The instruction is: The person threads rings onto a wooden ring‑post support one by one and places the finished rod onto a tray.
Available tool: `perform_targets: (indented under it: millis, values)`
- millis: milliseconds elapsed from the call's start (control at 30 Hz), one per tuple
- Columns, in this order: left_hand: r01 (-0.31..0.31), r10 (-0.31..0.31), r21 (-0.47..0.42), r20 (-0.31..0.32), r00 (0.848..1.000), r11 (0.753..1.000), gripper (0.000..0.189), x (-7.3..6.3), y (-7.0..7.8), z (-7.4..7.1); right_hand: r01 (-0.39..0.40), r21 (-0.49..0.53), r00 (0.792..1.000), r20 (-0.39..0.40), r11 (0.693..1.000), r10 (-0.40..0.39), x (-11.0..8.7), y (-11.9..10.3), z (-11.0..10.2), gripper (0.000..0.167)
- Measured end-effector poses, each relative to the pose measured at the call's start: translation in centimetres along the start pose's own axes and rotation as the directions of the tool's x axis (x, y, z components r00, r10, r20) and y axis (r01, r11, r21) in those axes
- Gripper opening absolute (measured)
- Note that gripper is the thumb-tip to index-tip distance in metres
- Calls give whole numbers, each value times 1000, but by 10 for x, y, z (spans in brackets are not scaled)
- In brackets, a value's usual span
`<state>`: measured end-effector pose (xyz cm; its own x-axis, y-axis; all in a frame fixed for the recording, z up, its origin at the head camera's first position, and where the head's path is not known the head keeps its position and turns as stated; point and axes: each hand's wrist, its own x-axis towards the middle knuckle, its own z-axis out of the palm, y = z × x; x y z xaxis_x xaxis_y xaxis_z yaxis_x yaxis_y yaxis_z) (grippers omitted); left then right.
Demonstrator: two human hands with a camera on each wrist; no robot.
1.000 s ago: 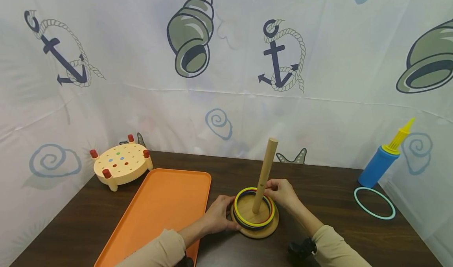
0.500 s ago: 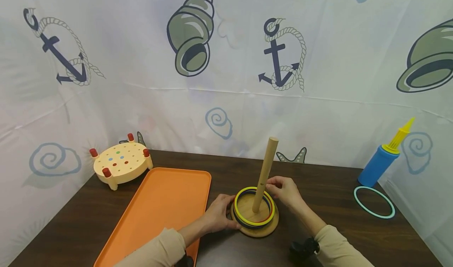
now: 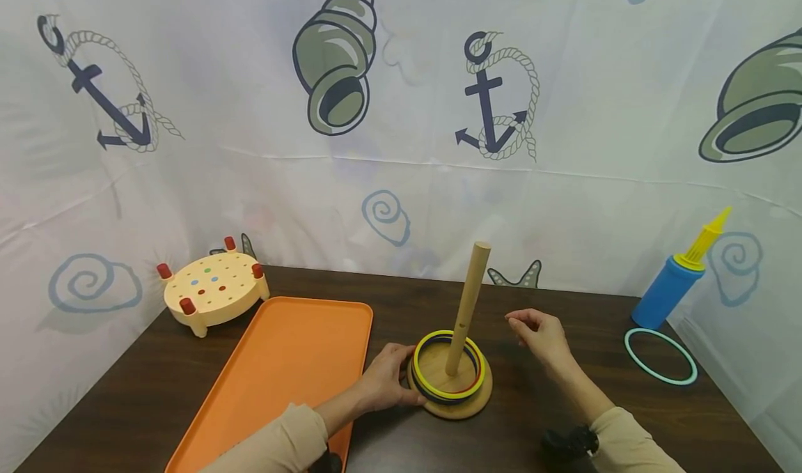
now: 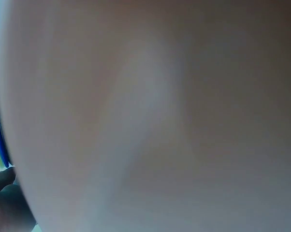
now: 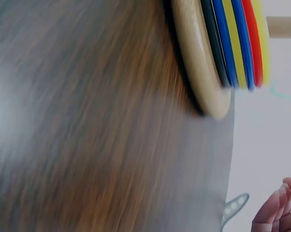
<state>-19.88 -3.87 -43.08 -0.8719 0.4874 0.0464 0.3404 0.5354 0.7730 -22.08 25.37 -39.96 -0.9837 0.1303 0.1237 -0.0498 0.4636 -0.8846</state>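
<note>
A wooden peg stand [image 3: 468, 306] with a round base [image 3: 460, 409] sits in front of me. Around its peg lies a stack of rings [image 3: 426, 389], yellow on top, with red, blue and dark ones seen below in the right wrist view. My left hand [image 3: 383, 381] holds the left side of the stack, thumb toward the near edge. In the left wrist view a blurred pale surface blocks nearly everything. Off to the right of the peg, my right hand [image 3: 544, 335] hovers over the table with loosely bent fingers, holding nothing.
An orange tray [image 3: 294, 361] lies left of the stand. Behind it stands a cream pegboard [image 3: 213, 292] with red-tipped legs. At the right are a blue and yellow hand pump [image 3: 669, 290] and a light teal ring [image 3: 633, 361]. A printed curtain [image 3: 426, 215] closes the back.
My right hand has let go of the rings' right side and moved away to the right. The left hand stays at the stack, and the stand has not visibly moved.
</note>
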Motion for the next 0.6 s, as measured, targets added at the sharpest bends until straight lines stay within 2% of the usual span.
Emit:
perform_targets:
  millis: [167, 600]
  values:
    - [1, 0, 11, -3, 1000, 1000, 83, 1, 0, 0, -20, 12, 999, -37, 1000, 21, -2, 10, -20, 28]
    - [5, -5, -12, -4, 1000, 1000, 83, 1, 0, 1, -46, -95, 982, -185, 994, 28, -12, 46, -81, 33]
